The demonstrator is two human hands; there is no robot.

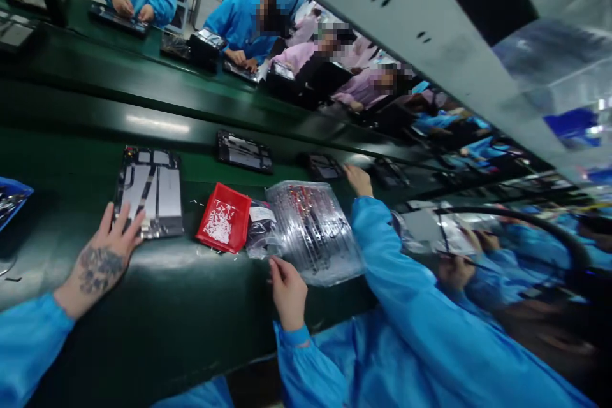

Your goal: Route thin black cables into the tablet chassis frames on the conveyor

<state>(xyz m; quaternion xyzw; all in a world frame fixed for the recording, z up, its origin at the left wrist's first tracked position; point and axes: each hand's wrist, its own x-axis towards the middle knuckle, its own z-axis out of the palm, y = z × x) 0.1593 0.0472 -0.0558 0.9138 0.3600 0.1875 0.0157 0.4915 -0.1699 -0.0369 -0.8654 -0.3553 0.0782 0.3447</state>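
Note:
My left hand (102, 264), tattooed on its back, is open with its fingers spread on the lower left edge of an opened tablet (167, 188). The tablet's pale batteries and dark ribbon cables show. My right hand (290, 293) is closed in a pinch by the lower edge of a small clear bag of dark parts (262, 229). What lies between its fingertips, if anything, is too small to make out. Left of the bag stands a red tray (224, 217) of small white pieces. On its right lies a stack of clear plastic trays (315, 229) with red and dark parts.
From the right, a co-worker's sleeved arm (396, 268) stretches across, its hand by a tablet (325, 167) on the line. Another opened tablet (245, 152) lies farther left. A blue bin (12, 201) stands at the left edge. Several people work across the green line.

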